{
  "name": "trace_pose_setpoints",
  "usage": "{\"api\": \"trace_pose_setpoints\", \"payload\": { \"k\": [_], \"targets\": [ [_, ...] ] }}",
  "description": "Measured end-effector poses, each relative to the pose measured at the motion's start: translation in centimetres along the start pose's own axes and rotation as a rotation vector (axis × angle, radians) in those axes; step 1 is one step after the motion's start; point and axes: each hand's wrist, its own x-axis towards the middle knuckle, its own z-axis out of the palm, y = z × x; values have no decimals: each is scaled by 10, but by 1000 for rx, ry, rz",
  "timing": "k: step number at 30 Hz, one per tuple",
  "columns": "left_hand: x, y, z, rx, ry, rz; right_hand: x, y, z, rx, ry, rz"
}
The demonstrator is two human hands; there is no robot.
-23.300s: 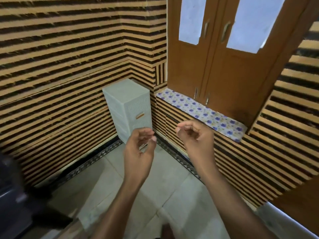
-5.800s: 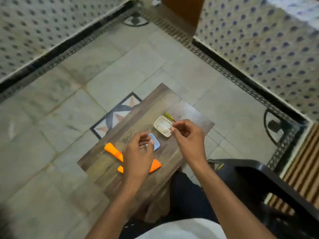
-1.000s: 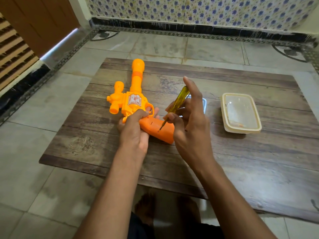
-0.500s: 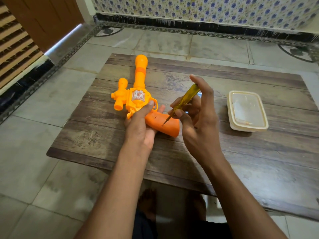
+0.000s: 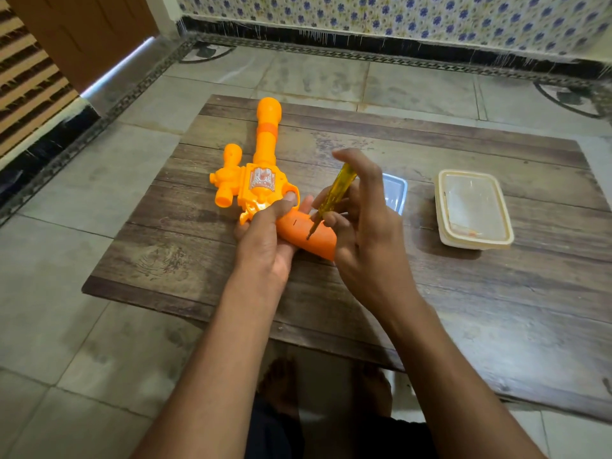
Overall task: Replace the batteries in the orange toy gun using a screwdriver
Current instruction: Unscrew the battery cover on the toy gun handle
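Nearest, two bare forearms reach out over a low wooden table (image 5: 496, 326) standing on a tiled floor (image 5: 49, 293). Just beyond, the left hand (image 5: 265, 240) grips the toy gun (image 5: 261, 183) where the grip meets the body, thumb lying along the top near the trigger guard and fingertips showing on the far side. Beside it, the right hand (image 5: 364, 233) pinches a screwdriver (image 5: 331, 197) with a translucent yellow handle between thumb and fingers, the index finger raised over the handle's end. The tool slants down to the left, and its metal tip touches the flat side of the grip.

The gun lies on its side on the table's left half, barrel pointing away. Its grip is a deeper, smooth orange with a small dark slot; the body is brighter orange with a silvery patterned plate, a short side stub, and a long barrel ending in a rounded muzzle with a darker band.

Farther right, partly hidden by the right hand, sits a pale blue lid (image 5: 395, 193); well apart to the right, a cream container (image 5: 473, 210). A floral-tiled wall (image 5: 397, 14) stands behind.
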Motion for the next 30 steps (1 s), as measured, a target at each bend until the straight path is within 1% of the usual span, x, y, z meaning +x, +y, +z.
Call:
{"api": "trace_pose_setpoints", "payload": {
  "k": [3, 5, 8, 10, 13, 16, 21, 25, 27, 30],
  "targets": [
    [2, -2, -1, -22, 14, -4, 0, 0, 3, -46, -40, -51],
    [1, -4, -2, -24, 11, -2, 2, 2, 4, -91, 12, -107],
    [2, -6, -1, -23, 29, 19, 6, 5, 4, -192, 137, -169],
    [2, -5, 0, -10, 41, 23, 7, 6, 2, -202, 159, -180],
    [0, -6, 1, 5, 40, 26, 8, 4, 0, -203, 148, -204],
    [-1, -6, 2, 2, 45, 37, 10, 1, -1, -176, 100, -216],
    [-6, -4, 6, 8, 85, 83, 14, -3, -1, -56, -18, -221],
    [-5, -6, 7, 43, 103, 101, 13, -3, 0, 16, -75, -184],
    [-5, -5, 6, 54, 105, 107, 11, -2, 0, 72, -71, -153],
    [-6, -2, 6, 72, 89, 88, 11, 1, -4, 98, 50, -131]
  ]
}}
